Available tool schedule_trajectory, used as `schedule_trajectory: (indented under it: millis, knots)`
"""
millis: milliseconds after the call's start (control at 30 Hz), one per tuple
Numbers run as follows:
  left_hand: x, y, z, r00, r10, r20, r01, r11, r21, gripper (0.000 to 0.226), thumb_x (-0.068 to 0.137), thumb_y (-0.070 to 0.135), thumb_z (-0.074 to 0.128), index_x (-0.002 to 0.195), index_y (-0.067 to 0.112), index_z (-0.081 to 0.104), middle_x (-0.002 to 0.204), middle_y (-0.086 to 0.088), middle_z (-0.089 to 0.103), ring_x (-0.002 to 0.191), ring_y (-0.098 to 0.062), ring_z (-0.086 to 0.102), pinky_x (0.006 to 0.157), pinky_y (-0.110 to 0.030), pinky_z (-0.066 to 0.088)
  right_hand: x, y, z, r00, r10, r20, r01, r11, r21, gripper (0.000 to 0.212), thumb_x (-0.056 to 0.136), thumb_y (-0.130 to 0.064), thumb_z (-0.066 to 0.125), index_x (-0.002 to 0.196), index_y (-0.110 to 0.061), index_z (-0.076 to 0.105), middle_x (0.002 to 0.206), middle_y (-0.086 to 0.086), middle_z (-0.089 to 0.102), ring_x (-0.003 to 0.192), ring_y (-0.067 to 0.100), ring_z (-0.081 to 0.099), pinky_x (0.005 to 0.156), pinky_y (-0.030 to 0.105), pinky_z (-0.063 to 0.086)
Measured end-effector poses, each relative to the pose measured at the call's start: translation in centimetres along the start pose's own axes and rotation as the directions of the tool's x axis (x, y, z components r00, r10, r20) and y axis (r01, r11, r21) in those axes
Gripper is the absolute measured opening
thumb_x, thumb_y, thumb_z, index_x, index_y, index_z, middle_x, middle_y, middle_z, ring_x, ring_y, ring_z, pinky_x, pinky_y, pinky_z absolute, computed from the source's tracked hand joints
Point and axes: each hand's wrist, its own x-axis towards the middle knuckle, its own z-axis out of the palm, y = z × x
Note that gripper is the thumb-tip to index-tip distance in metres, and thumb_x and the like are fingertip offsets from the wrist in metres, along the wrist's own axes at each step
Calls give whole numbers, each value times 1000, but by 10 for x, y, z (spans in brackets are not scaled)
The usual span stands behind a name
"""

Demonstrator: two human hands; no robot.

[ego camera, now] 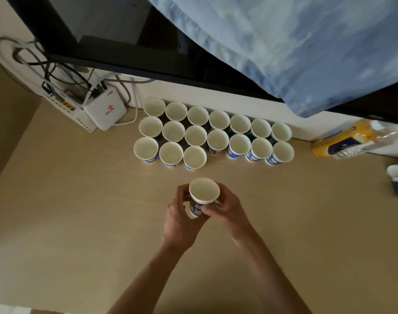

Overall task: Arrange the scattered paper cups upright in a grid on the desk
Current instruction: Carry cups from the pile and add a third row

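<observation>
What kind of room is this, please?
Probably a home room, perhaps a bedroom: a router with tangled cables sits on the desk, under a dark screen draped with blue cloth.

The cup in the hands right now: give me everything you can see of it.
The held paper cup is white inside and looks empty, with a rolled rim and a blue printed band with white characters on its wall. It is upright, tipped slightly, mouth up. The left hand and right hand grip its lower wall, above the desk, in front of the grid.
</observation>
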Motion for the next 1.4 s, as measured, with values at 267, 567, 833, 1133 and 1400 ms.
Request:
schedule_trajectory:
  millis: [267, 567, 833, 1133, 1400]
  knots:
    - [6, -7, 0, 999, 26, 31, -29, 995, 99, 83, 67, 24, 92, 135, 23, 46, 130, 11, 57, 112, -6, 57, 84, -4, 38, 24, 3, -8, 949, -93, -300, 77, 995, -66, 63, 61, -18, 91, 118, -23, 64, 109, -1, 72, 100, 15, 70, 83, 32, 59]
    - [-20, -32, -24, 999, -44, 0, 44, 990, 132, 69, 70, 27, 89, 128, 27, 53, 125, 20, 56, 111, 0, 57, 83, -16, 45, 79, 40, -6, 852, -101, -514, 24, 988, -155, 54, 70, -9, 84, 116, -25, 61, 103, -7, 69, 89, 12, 68, 86, 41, 60]
    - [-22, -43, -35, 998, -61, -11, 61, 990, 127, 63, 72, 23, 88, 126, 23, 55, 123, 18, 58, 109, 2, 57, 84, -21, 46, 99, 54, -4, 832, -118, -543, 54, 990, -132, 55, 74, -5, 79, 123, -19, 59, 116, -5, 70, 107, 11, 67, 95, 40, 58]
    - [-18, -44, -41, 998, -56, -20, 58, 991, 123, 62, 73, 23, 88, 125, 23, 55, 123, 18, 59, 109, 0, 58, 86, -27, 48, 106, 56, -1, 821, -124, -557, 26, 983, -182, 56, 75, -1, 75, 127, -17, 58, 118, -3, 69, 109, 10, 66, 96, 38, 57]
    - [-21, -46, -42, 998, -56, -9, 56, 991, 120, 62, 73, 23, 87, 125, 27, 54, 124, 18, 59, 110, -3, 59, 85, -26, 48, 99, 55, -6, 822, -85, -563, -27, 982, -189, 68, 72, 5, 69, 133, -20, 53, 127, -7, 64, 117, 7, 61, 96, 33, 56]
